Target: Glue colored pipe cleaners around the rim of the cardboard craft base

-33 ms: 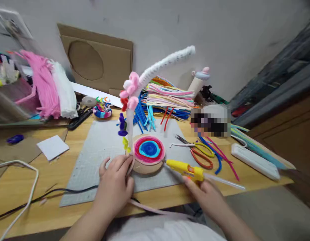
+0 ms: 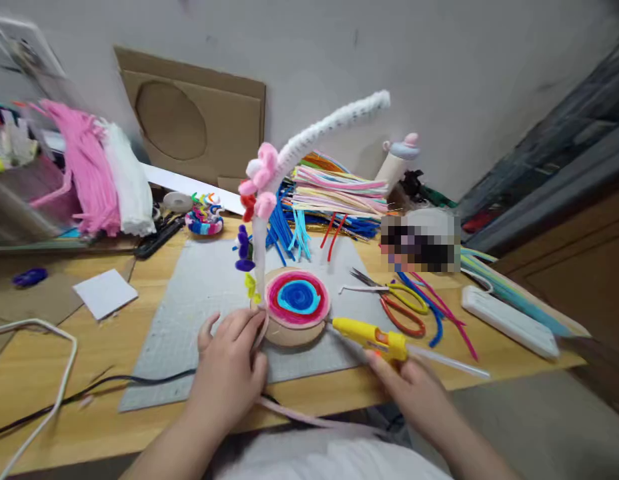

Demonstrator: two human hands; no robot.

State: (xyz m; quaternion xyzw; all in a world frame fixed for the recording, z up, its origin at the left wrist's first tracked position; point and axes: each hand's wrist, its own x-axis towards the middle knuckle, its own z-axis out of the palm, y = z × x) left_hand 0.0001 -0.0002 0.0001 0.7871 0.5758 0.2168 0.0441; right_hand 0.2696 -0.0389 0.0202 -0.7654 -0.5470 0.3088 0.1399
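Observation:
A round cardboard base [image 2: 295, 337] bears a spiral of coiled pipe cleaners [image 2: 298, 297], blue in the middle and red and pink outside. From its left side rises a bent white fuzzy stem [image 2: 259, 257] with pink, red, purple and yellow flowers. My left hand [image 2: 230, 360] is closed at the base's left edge, fingers pinching a pale pink pipe cleaner [image 2: 309, 418] whose tail runs down toward my lap. My right hand [image 2: 414, 390] grips a yellow hot glue gun [image 2: 370, 335]. Its nozzle is at the base's right edge; whether it touches cannot be told. A clear glue stick [image 2: 452, 361] protrudes behind.
A grey cutting mat [image 2: 177, 320] lies under the work. Scissors [image 2: 402, 307] rest at its right, near a white power strip [image 2: 509, 321]. Bundles of pipe cleaners [image 2: 339, 190] lie behind. A black cord [image 2: 134, 379] crosses the left side.

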